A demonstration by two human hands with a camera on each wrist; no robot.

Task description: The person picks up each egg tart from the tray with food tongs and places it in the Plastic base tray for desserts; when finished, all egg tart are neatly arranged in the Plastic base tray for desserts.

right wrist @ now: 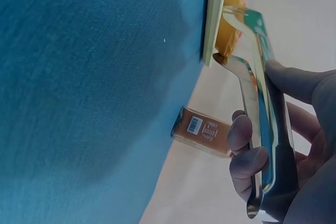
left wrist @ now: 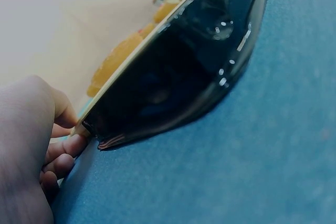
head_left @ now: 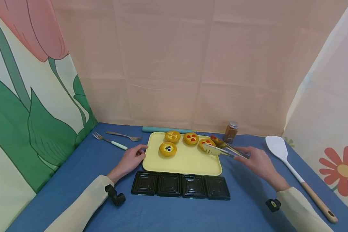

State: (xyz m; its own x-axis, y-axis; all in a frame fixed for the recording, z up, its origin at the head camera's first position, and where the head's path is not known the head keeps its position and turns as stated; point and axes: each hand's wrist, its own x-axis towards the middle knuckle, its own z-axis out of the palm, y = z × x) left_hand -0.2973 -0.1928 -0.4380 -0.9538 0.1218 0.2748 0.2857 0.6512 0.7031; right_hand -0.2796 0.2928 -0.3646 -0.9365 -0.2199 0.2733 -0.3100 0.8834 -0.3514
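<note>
In the head view, a pale yellow tray [head_left: 185, 162] bears several small tarts. Two have red pieces on top, one has yellow chunks [head_left: 172, 136], and another has dark blue berries [head_left: 168, 149]. My left hand [head_left: 132, 158] pinches the tray's left edge, the thumb and fingers meeting at its corner in the left wrist view. Metal serving tongs [right wrist: 270, 124] are gripped in my right hand [head_left: 256, 161]. Their two tips stand on either side of the rightmost red-topped tart [head_left: 206, 142], which sits on the tray; whether they press it I cannot tell.
A black plastic tray with square compartments [head_left: 169, 184] lies along the yellow tray's near edge. Two forks [head_left: 111, 140] lie left. Behind are a teal rod [head_left: 165, 129] and a spice jar [head_left: 230, 132]. A long white spatula [head_left: 278, 148] lies at the right.
</note>
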